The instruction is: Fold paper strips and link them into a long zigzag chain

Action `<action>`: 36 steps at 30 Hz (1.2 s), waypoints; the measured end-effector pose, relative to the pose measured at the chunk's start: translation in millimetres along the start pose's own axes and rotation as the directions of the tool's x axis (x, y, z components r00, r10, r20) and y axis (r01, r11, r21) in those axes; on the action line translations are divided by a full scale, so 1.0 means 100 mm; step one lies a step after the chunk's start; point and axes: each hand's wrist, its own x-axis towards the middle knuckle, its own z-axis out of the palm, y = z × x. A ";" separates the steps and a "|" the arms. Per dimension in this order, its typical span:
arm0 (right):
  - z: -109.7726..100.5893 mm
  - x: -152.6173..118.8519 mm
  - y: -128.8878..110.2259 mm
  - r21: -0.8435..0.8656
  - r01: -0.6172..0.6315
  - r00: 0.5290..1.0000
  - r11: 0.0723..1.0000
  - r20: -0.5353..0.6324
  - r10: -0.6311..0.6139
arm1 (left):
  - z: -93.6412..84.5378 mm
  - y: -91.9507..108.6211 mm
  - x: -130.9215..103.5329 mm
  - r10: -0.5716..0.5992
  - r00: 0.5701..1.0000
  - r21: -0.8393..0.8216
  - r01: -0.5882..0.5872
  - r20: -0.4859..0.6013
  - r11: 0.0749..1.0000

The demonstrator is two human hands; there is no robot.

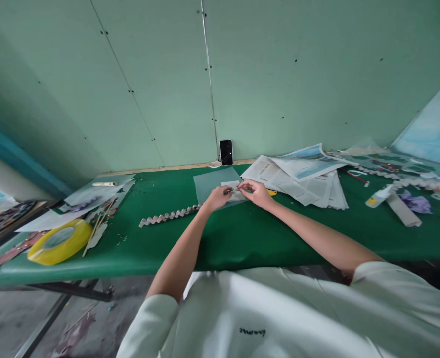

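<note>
My left hand (220,197) and my right hand (256,193) meet over the middle of the table, fingertips close together. Both pinch a small pale paper piece (235,189), mostly covered by the fingers. Beneath them lie a white sheet (225,184) and a translucent sheet (208,183). A zigzag chain of folded paper (169,216) runs from the left up to my left wrist; whether it joins the piece in my fingers is hidden. Just beyond my right hand, a yellow object (272,192) shows in part.
A phone (226,152) leans on the wall behind. Printed papers (298,181) spread right of my hands. Farther right are a glue bottle (379,197), a pale block (403,210) and purple crumpled material (416,202). A yellow tape roll (81,233) and thin sticks (98,226) lie left.
</note>
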 end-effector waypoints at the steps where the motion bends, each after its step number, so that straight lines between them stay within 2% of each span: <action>1: 0.00 0.00 0.00 0.014 -0.004 1.000 1.000 -0.009 0.004 | 0.00 -0.02 0.01 -0.037 0.999 -0.050 0.036 -0.021 0.998; 3: 0.01 0.00 -0.01 0.035 -0.008 1.000 0.999 -0.025 0.009 | 0.01 -0.06 0.01 -0.093 0.993 -0.135 0.084 -0.067 0.987; 8: 0.03 0.00 -0.04 0.070 -0.016 0.999 0.997 -0.028 0.018 | -0.02 -0.08 -0.01 -0.117 0.983 -0.214 0.086 -0.139 0.973; 12: 0.03 -0.01 -0.07 0.067 -0.034 0.999 0.997 -0.028 0.036 | -0.06 -0.02 -0.05 -0.128 0.989 -0.244 0.105 -0.078 0.964; 17: 0.03 -0.01 -0.05 0.047 -0.026 0.999 0.999 -0.042 0.028 | -0.07 0.02 -0.08 -0.067 0.997 -0.304 0.050 -0.046 0.951; 22: 0.03 0.00 -0.03 0.031 0.016 0.998 0.999 -0.054 -0.014 | -0.06 0.05 -0.08 -0.108 0.994 -0.372 0.093 -0.018 0.923; 31: 0.04 -0.02 -0.09 -0.048 0.096 0.994 0.994 -0.042 -0.098 | -0.08 0.20 -0.15 -0.106 0.994 -0.350 0.095 -0.012 0.932; 36: 0.03 -0.02 -0.13 -0.137 0.163 0.986 0.977 -0.014 -0.166 | -0.07 0.19 -0.14 -0.114 0.990 -0.274 0.088 -0.080 0.958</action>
